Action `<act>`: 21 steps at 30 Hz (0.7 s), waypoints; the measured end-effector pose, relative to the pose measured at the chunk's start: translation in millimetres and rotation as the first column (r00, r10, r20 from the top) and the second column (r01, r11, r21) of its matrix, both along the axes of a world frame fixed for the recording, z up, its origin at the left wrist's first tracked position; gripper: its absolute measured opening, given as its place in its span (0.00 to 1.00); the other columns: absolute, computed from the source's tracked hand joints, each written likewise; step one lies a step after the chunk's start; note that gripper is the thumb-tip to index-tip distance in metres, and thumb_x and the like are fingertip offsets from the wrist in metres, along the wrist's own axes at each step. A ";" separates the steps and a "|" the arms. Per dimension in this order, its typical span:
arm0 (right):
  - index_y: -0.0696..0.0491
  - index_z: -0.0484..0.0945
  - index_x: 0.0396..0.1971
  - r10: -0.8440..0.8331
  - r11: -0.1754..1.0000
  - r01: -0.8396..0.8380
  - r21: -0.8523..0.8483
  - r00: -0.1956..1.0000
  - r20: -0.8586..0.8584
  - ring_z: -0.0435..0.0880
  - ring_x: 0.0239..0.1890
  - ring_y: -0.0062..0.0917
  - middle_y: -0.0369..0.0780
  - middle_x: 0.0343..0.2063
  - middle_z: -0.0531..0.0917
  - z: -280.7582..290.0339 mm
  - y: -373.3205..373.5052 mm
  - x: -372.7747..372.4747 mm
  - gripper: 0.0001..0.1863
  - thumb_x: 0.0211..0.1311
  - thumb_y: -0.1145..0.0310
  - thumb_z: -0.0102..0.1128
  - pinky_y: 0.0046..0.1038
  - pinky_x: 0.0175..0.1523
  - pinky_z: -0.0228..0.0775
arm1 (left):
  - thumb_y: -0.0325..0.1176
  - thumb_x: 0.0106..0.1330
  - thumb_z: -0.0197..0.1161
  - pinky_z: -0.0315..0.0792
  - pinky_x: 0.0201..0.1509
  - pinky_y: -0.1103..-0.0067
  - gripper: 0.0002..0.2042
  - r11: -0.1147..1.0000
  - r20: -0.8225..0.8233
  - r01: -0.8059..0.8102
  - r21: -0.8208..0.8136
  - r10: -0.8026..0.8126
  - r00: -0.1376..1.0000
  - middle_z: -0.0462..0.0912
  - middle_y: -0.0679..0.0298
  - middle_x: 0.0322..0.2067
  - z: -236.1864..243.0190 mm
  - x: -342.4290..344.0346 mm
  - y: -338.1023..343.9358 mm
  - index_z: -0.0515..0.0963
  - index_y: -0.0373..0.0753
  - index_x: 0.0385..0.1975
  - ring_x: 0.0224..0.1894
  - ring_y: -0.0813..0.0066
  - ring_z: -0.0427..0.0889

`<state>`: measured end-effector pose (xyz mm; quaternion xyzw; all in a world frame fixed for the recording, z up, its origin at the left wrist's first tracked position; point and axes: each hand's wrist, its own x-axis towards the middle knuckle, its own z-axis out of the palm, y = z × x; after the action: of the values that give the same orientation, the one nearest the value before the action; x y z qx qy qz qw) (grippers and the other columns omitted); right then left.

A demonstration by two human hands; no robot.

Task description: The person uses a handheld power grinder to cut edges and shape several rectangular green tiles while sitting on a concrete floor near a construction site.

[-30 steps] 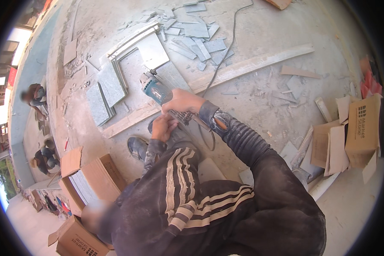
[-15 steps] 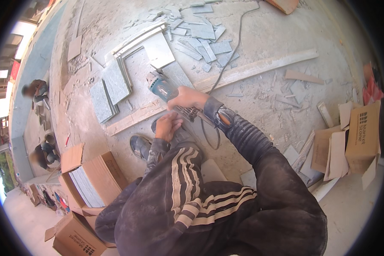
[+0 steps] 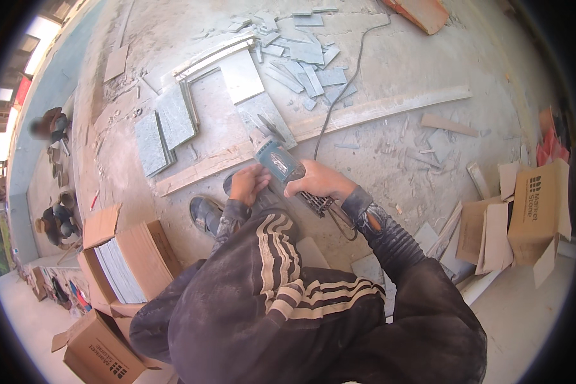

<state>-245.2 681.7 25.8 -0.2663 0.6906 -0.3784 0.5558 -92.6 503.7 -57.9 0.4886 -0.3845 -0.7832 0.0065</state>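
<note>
My right hand (image 3: 317, 182) is wrapped round the rear body of a teal angle grinder (image 3: 278, 161). Its thin disc (image 3: 267, 123) stands over a grey stone tile (image 3: 256, 109), and I cannot tell whether they touch. Beside the grinder's left side is my left hand (image 3: 248, 184), fingers curled in above my knee; whatever it may hold is hidden. The tile's near end lies by a dusty wooden plank (image 3: 205, 171). Further left, more grey tiles (image 3: 175, 115) lean in overlapping layers.
Broken tile pieces (image 3: 307, 64) lie scattered ahead, beside a power cord (image 3: 358, 61). An open carton of tiles (image 3: 134, 262) stands left, another carton (image 3: 105, 352) below it. Torn cartons (image 3: 537, 211) are at right. Two people crouch far left.
My right hand has drawn the grinder back toward me and to the right, so its head has moved off the pale tile's edge. My left hand has shifted slightly left.
</note>
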 end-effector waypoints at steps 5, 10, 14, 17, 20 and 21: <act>0.62 0.75 0.48 -0.010 0.998 0.007 0.060 0.999 0.036 0.81 0.38 0.29 0.45 0.37 0.82 57.6 32.0 4.7 0.34 0.42 0.57 0.72 0.28 0.45 0.72 | 0.34 0.71 0.60 0.82 0.41 0.79 0.16 1.000 -0.040 -0.007 0.029 0.008 0.999 0.81 0.57 0.46 0.0 -2.9 0.3 0.74 0.32 0.54 0.39 0.69 0.85; 0.62 0.73 0.47 -0.051 0.996 0.044 0.082 0.995 0.088 0.79 0.37 0.25 0.42 0.36 0.81 71.8 61.7 13.6 0.31 0.45 0.60 0.72 0.27 0.45 0.71 | 0.36 0.70 0.63 0.83 0.46 0.77 0.21 0.982 -0.063 -0.139 0.128 0.148 0.987 0.79 0.55 0.47 32.2 -23.1 10.7 0.72 0.27 0.54 0.43 0.64 0.85; 0.58 0.73 0.43 -0.147 0.989 0.138 0.061 0.973 0.179 0.78 0.34 0.20 0.36 0.32 0.78 99.8 71.1 20.9 0.25 0.46 0.64 0.71 0.24 0.41 0.71 | 0.33 0.70 0.62 0.83 0.48 0.76 0.15 0.975 -0.136 -0.223 0.019 0.224 0.965 0.80 0.54 0.44 13.1 -34.7 16.2 0.74 0.26 0.47 0.43 0.63 0.85; 0.59 0.73 0.44 -0.193 0.981 0.189 0.037 0.973 0.127 0.79 0.33 0.21 0.36 0.32 0.77 106.1 87.4 18.7 0.25 0.46 0.66 0.70 0.25 0.40 0.71 | 0.31 0.71 0.61 0.83 0.48 0.76 0.13 0.971 -0.202 -0.237 -0.027 0.227 0.953 0.80 0.55 0.42 18.8 -28.6 13.1 0.74 0.27 0.45 0.42 0.64 0.85; 0.59 0.73 0.44 -0.223 0.975 0.221 0.033 0.968 0.115 0.79 0.31 0.21 0.36 0.31 0.78 117.9 92.5 12.9 0.24 0.46 0.67 0.70 0.25 0.38 0.72 | 0.32 0.72 0.60 0.83 0.47 0.77 0.13 0.970 -0.215 -0.240 -0.044 0.226 0.950 0.80 0.57 0.41 28.6 -1.3 -5.7 0.74 0.27 0.46 0.41 0.66 0.85; 0.59 0.73 0.44 -0.235 0.972 0.232 0.043 0.966 0.111 0.79 0.30 0.22 0.36 0.31 0.78 124.9 92.8 12.0 0.24 0.46 0.68 0.70 0.25 0.37 0.72 | 0.33 0.72 0.60 0.83 0.48 0.78 0.14 0.969 -0.219 -0.237 -0.067 0.217 0.951 0.80 0.58 0.41 36.5 8.3 -16.1 0.74 0.27 0.47 0.42 0.67 0.85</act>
<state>-233.2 774.5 150.7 -0.1526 0.6895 -0.4456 0.5502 -84.4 487.6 -21.4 0.4431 -0.3587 -0.8058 0.1599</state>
